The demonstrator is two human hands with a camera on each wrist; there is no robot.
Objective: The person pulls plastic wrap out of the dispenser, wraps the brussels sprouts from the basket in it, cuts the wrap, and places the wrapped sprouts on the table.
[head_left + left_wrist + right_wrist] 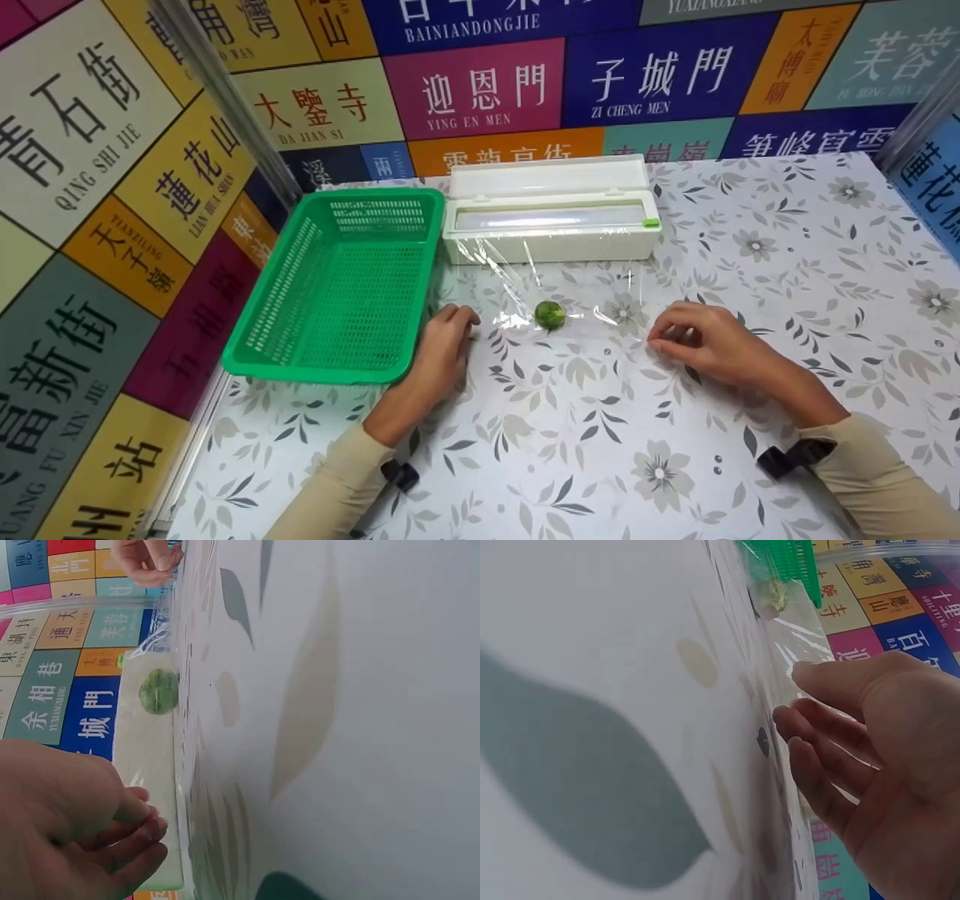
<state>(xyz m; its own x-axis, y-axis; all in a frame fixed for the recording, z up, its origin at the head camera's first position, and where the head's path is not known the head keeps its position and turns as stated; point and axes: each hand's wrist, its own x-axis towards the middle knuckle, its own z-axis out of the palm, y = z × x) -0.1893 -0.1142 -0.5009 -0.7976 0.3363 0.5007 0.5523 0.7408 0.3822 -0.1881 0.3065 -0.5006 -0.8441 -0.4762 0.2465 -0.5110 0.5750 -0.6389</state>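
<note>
Head view, centre: the left hand (445,341) pinched one corner of the clear plastic film (510,289), thumb against fingers, while at right of centre the right hand (709,343) pinched the opposite corner. The film stretched toward the frame's bottom from a white box (555,248), its lid (551,179) raised, at upper centre. Between the hands sat a round green vegetable (550,316); whether it lay on or under the film, I couldn't tell. Left of centre, a green basket (315,370) stood on the floral tablecloth (585,480), just beside the left hand.
</note>
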